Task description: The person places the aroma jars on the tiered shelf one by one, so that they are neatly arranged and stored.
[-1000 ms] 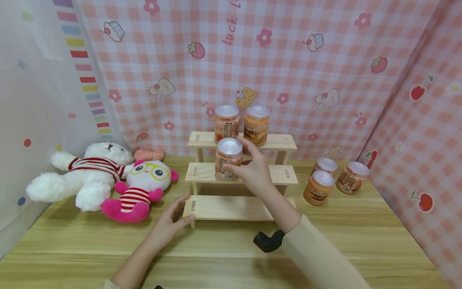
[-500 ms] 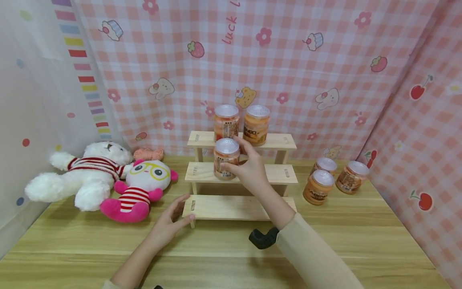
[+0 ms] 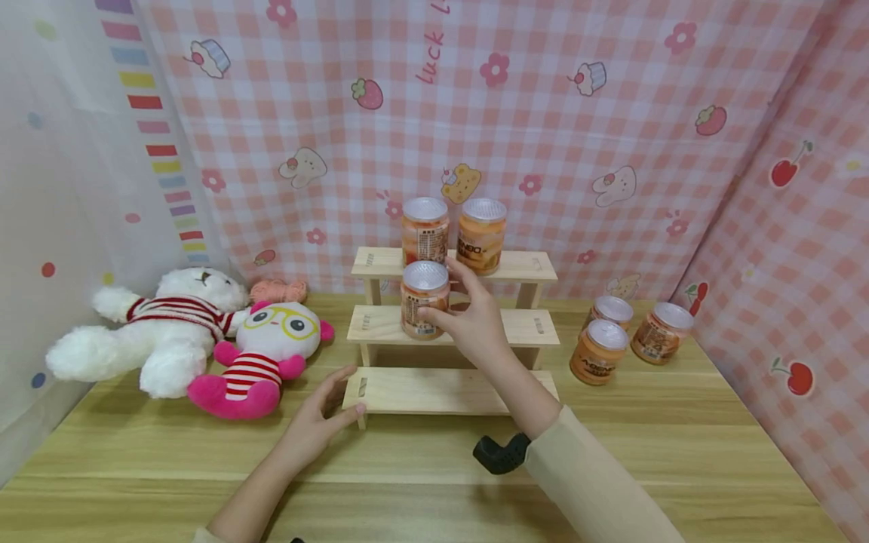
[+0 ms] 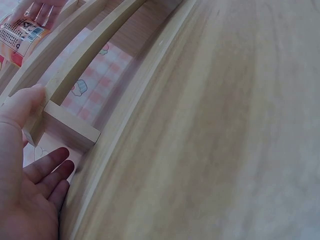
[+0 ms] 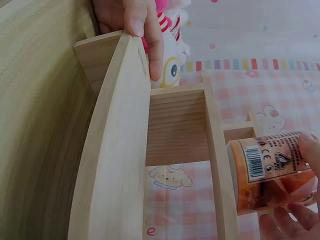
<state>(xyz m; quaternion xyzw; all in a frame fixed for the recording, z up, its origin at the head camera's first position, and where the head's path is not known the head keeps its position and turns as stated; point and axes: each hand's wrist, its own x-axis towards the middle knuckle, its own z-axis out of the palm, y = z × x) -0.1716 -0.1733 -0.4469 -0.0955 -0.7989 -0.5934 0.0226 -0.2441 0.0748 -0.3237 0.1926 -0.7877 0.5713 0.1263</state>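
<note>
Head view, centre of frame: one orange jar (image 3: 422,297), silver lid, upright at the middle tier, pinched between thumb and fingers of the right hand (image 3: 478,323). Three-tier wooden stand (image 3: 434,391); bottom tier's left end held by the left hand (image 3: 317,424), thumb at front corner, lower fingers loosely extended. Two back jars (image 3: 425,232), top tier. Three spare jars (image 3: 597,356), right of frame. Two plush toys (image 3: 251,377), left.

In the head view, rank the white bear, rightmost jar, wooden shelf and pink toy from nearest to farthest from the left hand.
1. Wooden shelf: touched by the left hand.
2. Pink toy: ahead and left.
3. White bear: farther left.
4. Rightmost jar: right of the shelf.
</note>
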